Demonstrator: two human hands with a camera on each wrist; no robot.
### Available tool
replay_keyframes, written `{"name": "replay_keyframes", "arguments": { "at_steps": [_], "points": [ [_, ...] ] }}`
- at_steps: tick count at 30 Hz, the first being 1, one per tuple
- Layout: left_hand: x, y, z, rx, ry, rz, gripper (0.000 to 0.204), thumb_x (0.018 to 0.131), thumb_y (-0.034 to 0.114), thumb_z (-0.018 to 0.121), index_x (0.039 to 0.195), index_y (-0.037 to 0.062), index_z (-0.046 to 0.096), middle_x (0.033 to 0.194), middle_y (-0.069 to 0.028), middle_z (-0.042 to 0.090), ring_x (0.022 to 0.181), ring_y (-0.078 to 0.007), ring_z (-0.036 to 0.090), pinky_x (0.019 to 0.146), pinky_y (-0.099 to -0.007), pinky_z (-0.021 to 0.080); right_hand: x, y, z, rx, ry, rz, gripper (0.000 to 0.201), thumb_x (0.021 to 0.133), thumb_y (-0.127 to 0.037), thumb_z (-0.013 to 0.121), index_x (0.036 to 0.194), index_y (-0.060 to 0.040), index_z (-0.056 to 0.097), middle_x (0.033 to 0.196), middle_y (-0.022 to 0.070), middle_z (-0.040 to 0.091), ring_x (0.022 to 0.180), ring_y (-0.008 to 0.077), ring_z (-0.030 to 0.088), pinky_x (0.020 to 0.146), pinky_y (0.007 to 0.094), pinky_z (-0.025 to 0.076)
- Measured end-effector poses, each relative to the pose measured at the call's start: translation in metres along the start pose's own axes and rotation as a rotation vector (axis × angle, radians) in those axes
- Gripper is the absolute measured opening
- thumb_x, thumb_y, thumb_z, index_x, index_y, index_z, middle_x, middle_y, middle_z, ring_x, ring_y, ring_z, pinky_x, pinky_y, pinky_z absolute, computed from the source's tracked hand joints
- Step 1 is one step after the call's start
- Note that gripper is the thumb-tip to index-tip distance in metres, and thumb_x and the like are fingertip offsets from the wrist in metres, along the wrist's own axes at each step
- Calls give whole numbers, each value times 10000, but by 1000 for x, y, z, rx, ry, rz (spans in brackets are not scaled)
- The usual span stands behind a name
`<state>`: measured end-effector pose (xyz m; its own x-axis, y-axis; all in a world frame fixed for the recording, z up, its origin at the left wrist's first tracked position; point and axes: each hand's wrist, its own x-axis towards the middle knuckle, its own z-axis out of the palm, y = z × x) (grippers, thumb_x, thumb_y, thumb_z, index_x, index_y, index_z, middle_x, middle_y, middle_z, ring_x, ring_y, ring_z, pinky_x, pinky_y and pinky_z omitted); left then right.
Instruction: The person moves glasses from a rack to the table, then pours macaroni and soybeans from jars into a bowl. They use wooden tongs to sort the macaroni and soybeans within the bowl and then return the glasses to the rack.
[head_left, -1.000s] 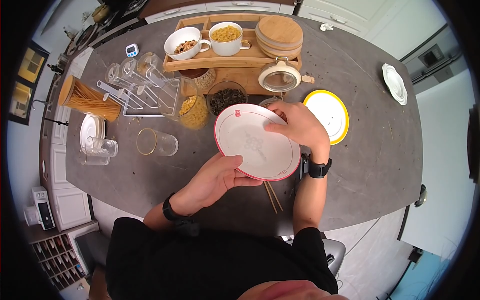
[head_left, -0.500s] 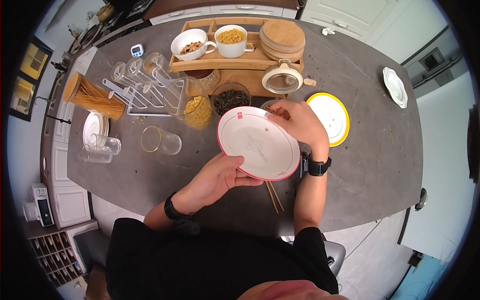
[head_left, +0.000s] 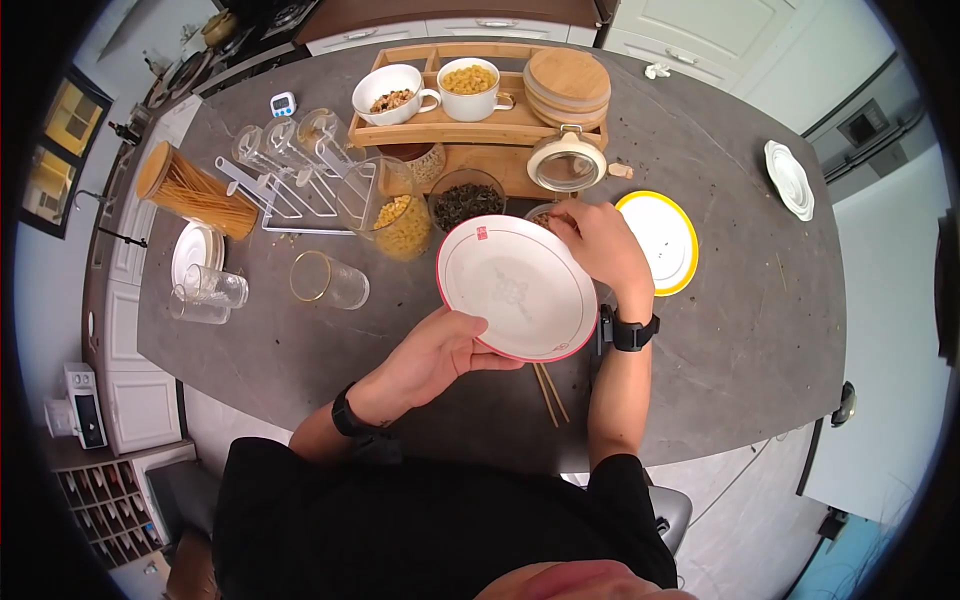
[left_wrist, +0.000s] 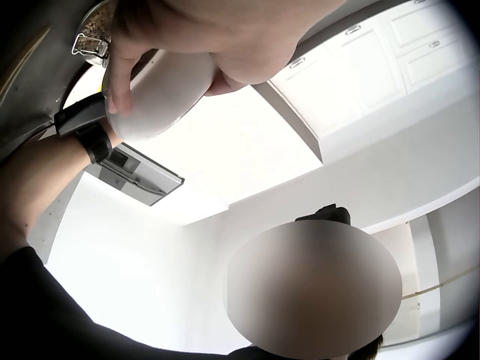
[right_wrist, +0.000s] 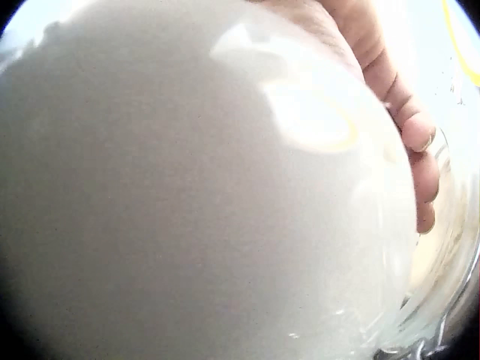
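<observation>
My left hand grips the near left rim of a white shallow bowl with a red rim, thumb on the inside and fingers underneath. The bowl is tilted, its inside facing the head camera. My right hand is at the bowl's far right edge, fingers bent down over a glass clip-top jar with brown bits in it. The jar's round lid stands flipped back. In the right wrist view the bowl's underside hides much of the right hand; I cannot tell whether its fingers pinch anything.
Behind the bowl stand jars of dark dried leaves and yellow pasta. A wooden rack carries cups and lids. Glasses lie at left. A yellow-rimmed plate is at right, chopsticks in front.
My right thumb has moved from over the bowl's inside toward the jar. A small brown speck seen over the bowl half a second ago no longer shows. The left hand keeps its hold.
</observation>
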<state>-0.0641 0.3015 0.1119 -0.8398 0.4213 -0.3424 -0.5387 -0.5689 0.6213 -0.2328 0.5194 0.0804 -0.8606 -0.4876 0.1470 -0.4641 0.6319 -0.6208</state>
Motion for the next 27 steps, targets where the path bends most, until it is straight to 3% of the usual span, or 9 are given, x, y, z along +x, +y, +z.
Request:
{"name": "replay_keyframes", "arguments": {
  "at_steps": [4, 11, 15, 18, 20, 25, 27],
  "points": [
    [-14, -9, -18, -30, 45, 13, 579, 924, 77, 505, 1480, -54, 410, 1438, -182, 575, 1291, -300, 609, 1095, -475, 499, -1, -5, -7, -59, 3, 11, 186, 927, -129, 657, 1032, 2, 736, 868, 205, 737, 794, 387, 713, 723, 420, 561],
    [-58, -45, -87, 69, 229, -46, 664, 826, 21, 531, 1484, -8, 444, 1373, -137, 609, 1213, -249, 634, 1023, -417, 527, -7, -23, -15, -91, 5, 16, 183, 925, -130, 670, 1021, 11, 736, 827, 191, 739, 782, 361, 726, 717, 415, 555],
    [-83, -64, -123, 107, 266, -104, 698, 779, 2, 537, 1473, -4, 465, 1328, -126, 629, 1184, -231, 631, 999, -393, 522, -19, -57, -19, -119, 39, -44, 194, 938, -189, 668, 950, -8, 736, 820, 217, 713, 797, 405, 698, 709, 475, 544],
    [-97, -72, -136, 73, 265, -66, 715, 746, -10, 533, 1459, -23, 477, 1315, -132, 637, 1182, -236, 631, 1003, -385, 517, -28, -82, -9, -210, -76, -85, 245, 940, -226, 678, 884, 5, 736, 793, 222, 701, 785, 415, 689, 708, 487, 541],
    [-106, -76, -146, 65, 272, -51, 724, 730, -15, 531, 1452, -35, 482, 1304, -135, 642, 1176, -239, 633, 1002, -378, 515, -36, -95, 9, -238, -281, -102, 340, 954, -297, 666, 823, 9, 735, 767, 230, 686, 774, 431, 677, 709, 501, 539],
    [-124, -88, -172, 53, 264, -14, 726, 721, -15, 529, 1445, -60, 490, 1285, -140, 655, 1178, -231, 632, 1005, -367, 510, -74, -111, 65, -287, -433, -83, 450, 992, -381, 609, 813, 13, 731, 775, 263, 676, 803, 467, 665, 744, 524, 535],
    [-130, -88, -175, 47, 265, -24, 724, 725, -13, 528, 1446, -60, 488, 1291, -141, 652, 1177, -234, 633, 1008, -367, 510, -88, -112, 81, -159, -446, 15, 445, 1014, -362, 582, 822, 18, 712, 787, 276, 675, 812, 476, 661, 742, 543, 525]
  ]
}}
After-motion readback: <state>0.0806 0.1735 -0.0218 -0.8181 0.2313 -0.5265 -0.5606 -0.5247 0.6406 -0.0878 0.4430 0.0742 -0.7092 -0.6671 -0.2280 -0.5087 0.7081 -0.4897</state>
